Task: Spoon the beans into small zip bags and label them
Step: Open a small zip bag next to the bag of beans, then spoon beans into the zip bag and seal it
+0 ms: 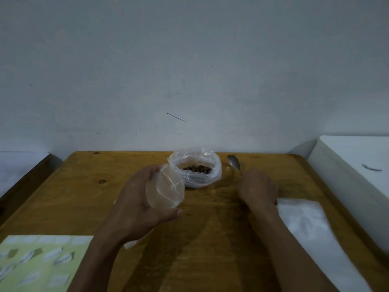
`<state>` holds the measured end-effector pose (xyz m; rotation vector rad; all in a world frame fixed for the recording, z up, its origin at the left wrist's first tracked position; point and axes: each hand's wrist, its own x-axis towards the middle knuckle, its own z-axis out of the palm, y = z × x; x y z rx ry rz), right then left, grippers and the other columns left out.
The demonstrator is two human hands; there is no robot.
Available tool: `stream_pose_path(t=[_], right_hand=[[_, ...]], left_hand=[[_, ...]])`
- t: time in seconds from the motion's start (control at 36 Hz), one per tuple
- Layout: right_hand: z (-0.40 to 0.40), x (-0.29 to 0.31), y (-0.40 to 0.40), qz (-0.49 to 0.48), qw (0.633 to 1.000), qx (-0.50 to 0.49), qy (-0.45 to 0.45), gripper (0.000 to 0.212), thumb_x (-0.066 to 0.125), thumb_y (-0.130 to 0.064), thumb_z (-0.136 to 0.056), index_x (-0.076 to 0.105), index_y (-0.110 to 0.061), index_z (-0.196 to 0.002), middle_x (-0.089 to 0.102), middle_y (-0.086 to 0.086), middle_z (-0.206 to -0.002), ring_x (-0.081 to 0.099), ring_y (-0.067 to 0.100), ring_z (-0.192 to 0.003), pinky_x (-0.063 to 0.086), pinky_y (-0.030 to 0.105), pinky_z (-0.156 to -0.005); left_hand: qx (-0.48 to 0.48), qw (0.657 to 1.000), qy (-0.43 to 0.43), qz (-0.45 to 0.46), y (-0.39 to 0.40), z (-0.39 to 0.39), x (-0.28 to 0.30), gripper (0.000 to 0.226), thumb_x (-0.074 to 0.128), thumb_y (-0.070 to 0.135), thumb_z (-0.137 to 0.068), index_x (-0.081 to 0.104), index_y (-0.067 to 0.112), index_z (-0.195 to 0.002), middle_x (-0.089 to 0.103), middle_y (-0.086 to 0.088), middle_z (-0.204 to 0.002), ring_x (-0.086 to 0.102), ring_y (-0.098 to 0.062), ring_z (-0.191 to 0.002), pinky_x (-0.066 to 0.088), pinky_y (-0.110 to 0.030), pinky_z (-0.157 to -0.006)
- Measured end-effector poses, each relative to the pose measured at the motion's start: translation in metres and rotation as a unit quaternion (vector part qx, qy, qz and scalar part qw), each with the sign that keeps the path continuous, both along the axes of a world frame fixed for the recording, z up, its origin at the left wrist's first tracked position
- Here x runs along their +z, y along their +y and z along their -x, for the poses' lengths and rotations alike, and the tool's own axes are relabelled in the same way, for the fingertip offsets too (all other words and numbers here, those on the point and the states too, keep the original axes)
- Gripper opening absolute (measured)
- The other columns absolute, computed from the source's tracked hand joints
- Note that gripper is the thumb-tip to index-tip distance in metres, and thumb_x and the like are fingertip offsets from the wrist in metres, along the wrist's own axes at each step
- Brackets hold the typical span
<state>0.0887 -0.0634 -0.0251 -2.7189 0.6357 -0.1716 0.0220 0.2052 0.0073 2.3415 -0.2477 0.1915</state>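
Note:
A clear plastic bag with its rim rolled down stands at the back of the wooden table, with brown beans inside. My left hand holds a small empty zip bag with its mouth spread wide, just left of and in front of the bean bag. My right hand is closed on the handle of a metal spoon. The spoon's bowl points away from me, right of the bean bag, and looks empty.
A pack of white zip bags lies by my right forearm. A green sheet of white labels sits at the front left. A white box or appliance stands at the right edge. The wall is just behind the table.

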Motion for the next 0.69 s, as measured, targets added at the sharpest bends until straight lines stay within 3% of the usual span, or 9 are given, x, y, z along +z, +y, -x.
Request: stream_pose_path(t=[0.06, 0.14, 0.25, 0.39, 0.42, 0.5, 0.58, 0.69], right_hand=[[0.003, 0.010, 0.000, -0.052, 0.998, -0.019, -0.029, 0.020, 0.048, -0.030, -0.098, 0.060, -0.015, -0.102, 0.067, 0.012, -0.109, 0.063, 0.033, -0.102, 0.042, 0.033, -0.075], [0.007, 0.027, -0.004, -0.163, 0.976, -0.018, -0.144, 0.009, 0.053, -0.024, -0.098, 0.059, -0.018, -0.093, 0.067, 0.008, -0.097, 0.059, 0.027, -0.089, 0.034, 0.029, -0.067], [0.011, 0.051, -0.006, -0.236, 0.945, 0.059, -0.219, 0.015, 0.058, -0.015, -0.094, 0.070, -0.017, -0.102, 0.067, -0.008, -0.086, 0.058, 0.004, -0.074, 0.038, 0.016, -0.058], [0.015, 0.067, 0.001, -0.261, 0.917, 0.112, -0.280, 0.006, 0.074, -0.020, -0.086, 0.079, -0.021, -0.089, 0.072, -0.014, -0.080, 0.064, -0.009, -0.072, 0.045, 0.002, -0.059], [0.016, 0.067, 0.003, -0.283, 0.905, 0.110, -0.297, 0.002, 0.078, -0.022, -0.083, 0.079, -0.022, -0.085, 0.073, -0.013, -0.079, 0.066, -0.006, -0.073, 0.051, 0.007, -0.063], [0.017, 0.064, 0.012, -0.367, 0.871, 0.092, -0.313, 0.006, 0.084, -0.022, -0.078, 0.078, -0.022, -0.079, 0.075, -0.006, -0.070, 0.071, 0.010, -0.062, 0.063, 0.040, -0.066], [0.015, 0.057, 0.019, -0.388, 0.862, 0.093, -0.313, 0.006, 0.084, -0.022, -0.079, 0.078, -0.020, -0.080, 0.074, -0.004, -0.066, 0.071, 0.012, -0.060, 0.063, 0.043, -0.067], [0.016, 0.042, 0.022, -0.291, 0.895, 0.150, -0.303, 0.010, 0.069, -0.029, -0.093, 0.076, -0.024, -0.090, 0.075, -0.010, -0.072, 0.072, 0.008, -0.069, 0.061, 0.034, -0.070]], left_hand=[[0.003, 1.000, 0.003, 0.003, 0.000, -0.002, 0.000, 0.104, 0.090, 0.049, -0.053, 0.037, 0.037, -0.142, 0.040, 0.020, -0.128, 0.042, -0.010, -0.113, 0.044, -0.029, -0.082], [0.006, 1.000, 0.010, -0.002, 0.000, -0.004, 0.000, 0.104, 0.091, 0.048, -0.053, 0.038, 0.035, -0.141, 0.041, 0.020, -0.125, 0.042, -0.008, -0.111, 0.042, -0.024, -0.077], [0.001, 1.000, 0.019, -0.014, -0.003, -0.008, 0.002, 0.105, 0.091, 0.046, -0.054, 0.038, 0.030, -0.143, 0.039, 0.020, -0.124, 0.041, -0.007, -0.110, 0.040, -0.022, -0.079], [-0.030, 0.998, 0.047, -0.037, -0.011, -0.020, 0.006, 0.111, 0.091, 0.051, -0.053, 0.032, 0.031, -0.145, 0.032, 0.023, -0.127, 0.038, -0.007, -0.116, 0.045, -0.029, -0.090], [-0.042, 0.997, 0.048, -0.040, -0.012, -0.022, 0.006, 0.110, 0.092, 0.051, -0.052, 0.033, 0.032, -0.143, 0.033, 0.024, -0.125, 0.040, -0.007, -0.115, 0.046, -0.028, -0.088], [-0.078, 0.993, 0.053, -0.076, -0.017, -0.027, 0.007, 0.109, 0.091, 0.054, -0.051, 0.033, 0.034, -0.141, 0.033, 0.025, -0.131, 0.041, -0.007, -0.121, 0.044, -0.031, -0.096], [-0.088, 0.987, 0.081, -0.111, -0.019, -0.030, 0.004, 0.116, 0.088, 0.058, -0.053, 0.026, 0.034, -0.148, 0.024, 0.017, -0.154, 0.029, -0.012, -0.140, 0.033, -0.045, -0.114], [-0.087, 0.982, 0.082, -0.144, -0.021, -0.028, -0.001, 0.115, 0.084, 0.062, -0.055, 0.022, 0.037, -0.148, 0.022, 0.018, -0.155, 0.024, -0.012, -0.143, 0.019, -0.046, -0.120]])
